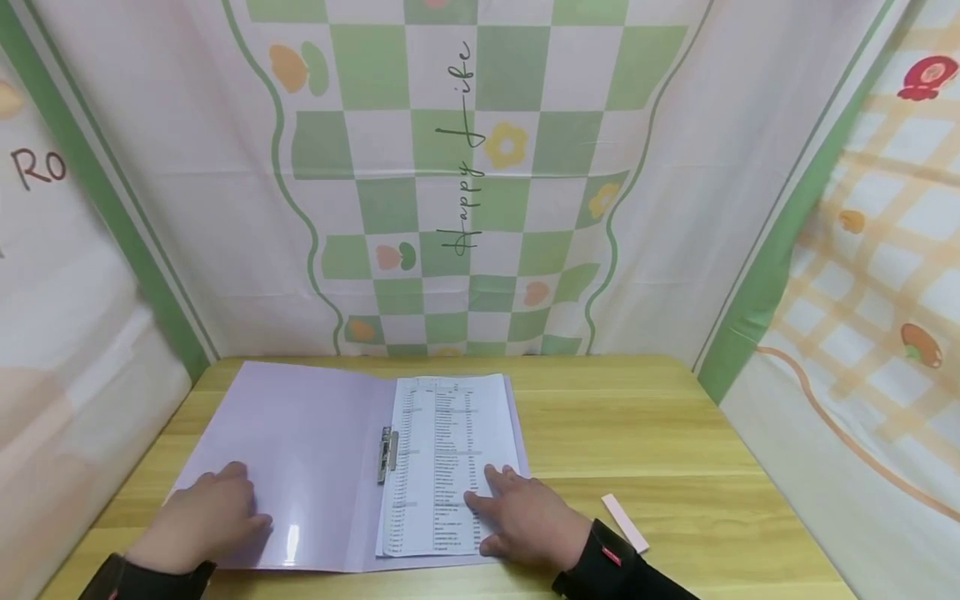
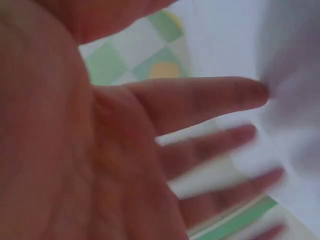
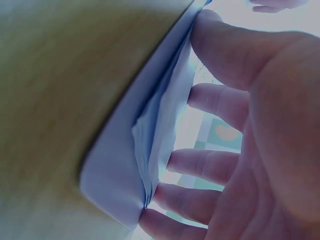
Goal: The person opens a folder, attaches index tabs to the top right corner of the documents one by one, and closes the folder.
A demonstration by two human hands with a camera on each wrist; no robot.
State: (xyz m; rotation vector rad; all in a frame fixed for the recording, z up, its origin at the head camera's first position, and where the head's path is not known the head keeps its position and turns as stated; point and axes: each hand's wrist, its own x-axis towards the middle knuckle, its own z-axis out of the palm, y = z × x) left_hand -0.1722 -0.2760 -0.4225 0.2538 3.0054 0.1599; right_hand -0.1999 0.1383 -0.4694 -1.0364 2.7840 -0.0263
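A pale purple folder [image 1: 300,450] lies opened flat on the table. A metal clip [image 1: 387,455] near its spine holds a stack of printed paper sheets [image 1: 453,433] against the right half. My left hand [image 1: 213,512] rests over the lower left cover, fingers extended and spread in the left wrist view. My right hand [image 1: 528,512] lies on the lower right edge of the sheets, its fingertips touching the top page. In the right wrist view the stacked sheets [image 3: 160,130] show edge-on beside the fingers, above the folder's corner [image 3: 112,195].
A small pale pink strip [image 1: 625,523] lies on the wooden table [image 1: 637,425], just right of my right wrist. Patterned cloth [image 1: 480,183] hangs behind the table, with more cloth along both sides.
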